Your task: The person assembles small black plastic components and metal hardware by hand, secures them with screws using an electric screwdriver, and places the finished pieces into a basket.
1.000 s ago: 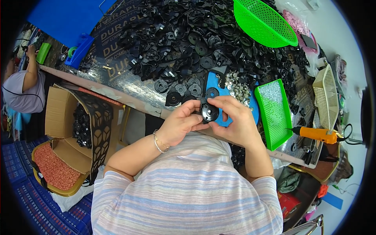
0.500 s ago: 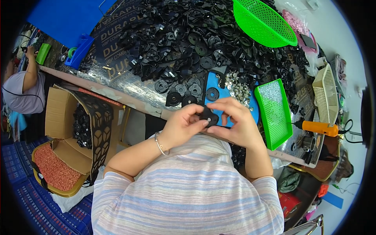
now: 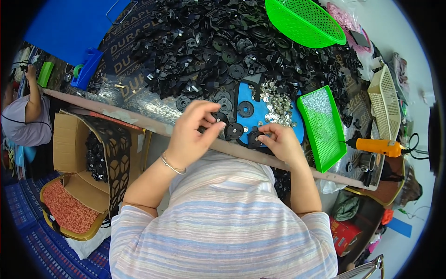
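Left hand: our left hand [image 3: 193, 135] hovered half open over the desk [image 3: 153, 109], fingers spread narrowly above a black round disc [image 3: 220, 117], holding nothing we could see.
Right hand: our right hand [image 3: 278, 142] pinched a small black part [image 3: 255, 137] at the near edge of the blue tray [image 3: 274, 122].
Doing it well: we judged it best to seat the part flat, beside the silver rivets [image 3: 276, 103], before letting go.
Change: half a second before, both hands met on one part; now they were apart.
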{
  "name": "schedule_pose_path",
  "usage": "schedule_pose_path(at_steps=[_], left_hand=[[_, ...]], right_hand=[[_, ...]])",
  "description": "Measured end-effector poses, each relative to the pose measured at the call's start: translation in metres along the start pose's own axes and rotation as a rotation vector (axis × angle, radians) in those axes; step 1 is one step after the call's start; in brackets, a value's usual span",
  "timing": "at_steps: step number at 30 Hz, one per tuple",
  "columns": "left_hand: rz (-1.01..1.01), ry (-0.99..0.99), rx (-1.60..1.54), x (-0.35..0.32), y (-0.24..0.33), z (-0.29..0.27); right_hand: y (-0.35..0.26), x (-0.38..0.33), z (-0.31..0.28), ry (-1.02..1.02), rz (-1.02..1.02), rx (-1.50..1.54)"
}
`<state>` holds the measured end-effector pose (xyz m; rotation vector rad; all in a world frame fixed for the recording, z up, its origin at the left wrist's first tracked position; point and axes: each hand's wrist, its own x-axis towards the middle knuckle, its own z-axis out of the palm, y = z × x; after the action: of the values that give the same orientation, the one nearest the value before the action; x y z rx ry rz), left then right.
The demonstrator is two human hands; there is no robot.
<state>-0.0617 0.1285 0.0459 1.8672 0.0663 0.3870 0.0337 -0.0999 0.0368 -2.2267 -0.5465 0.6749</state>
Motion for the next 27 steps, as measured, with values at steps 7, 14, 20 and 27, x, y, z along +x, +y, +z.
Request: schedule_pose_path(at_steps=[7,14,20,27], left_hand=[[0.077,0.059,0.222,0.003,-0.002,-0.014],[0.107,0.202,0.566,0.017,-0.034,-0.034],[0.18,0.121,0.706,0.044,-0.037,-0.026],[0.156,0.024,0.961,0.084,-0.059,-0.022]], right_hand=[[-0.001,0.005,0.006,0.117,-0.178,-0.097],[-0.011,0.007,-0.009,0.176,-0.101,-0.039],[-0.011,0.023,-0.008,0.226,-0.141,-0.106],[-0.008,0.032,-0.011,0.376,-0.152,-0.456]])
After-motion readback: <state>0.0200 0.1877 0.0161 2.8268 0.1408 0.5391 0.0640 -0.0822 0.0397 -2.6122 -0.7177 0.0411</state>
